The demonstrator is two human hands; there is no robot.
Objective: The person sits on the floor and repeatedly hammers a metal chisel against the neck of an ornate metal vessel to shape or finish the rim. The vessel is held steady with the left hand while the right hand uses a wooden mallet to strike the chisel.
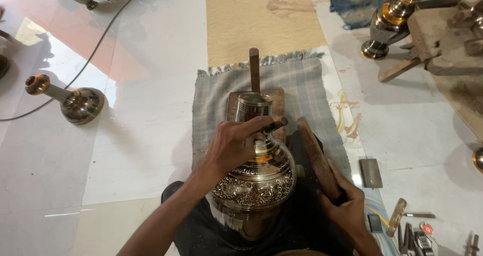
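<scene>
My left hand (232, 144) pinches chisel (274, 125) against engraved brass vase (255, 171), lying over wooden block (275, 101) mid-cloth. Right hand (347, 205) clenched round wooden mallet (317, 158). I judge: hold chisel steady, tap lightly.

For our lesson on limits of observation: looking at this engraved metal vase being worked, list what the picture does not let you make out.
Head view:
- Tip of the small tool: hidden under the left hand on the engraved vase.
- Vase base: cut off near the bottom edge, against dark clothing.
- Grip end of the wooden stick: covered by the right hand.
- Small tools at lower right: too small, cut by the edge.
- Tall vase at top right: top cut off.
</scene>
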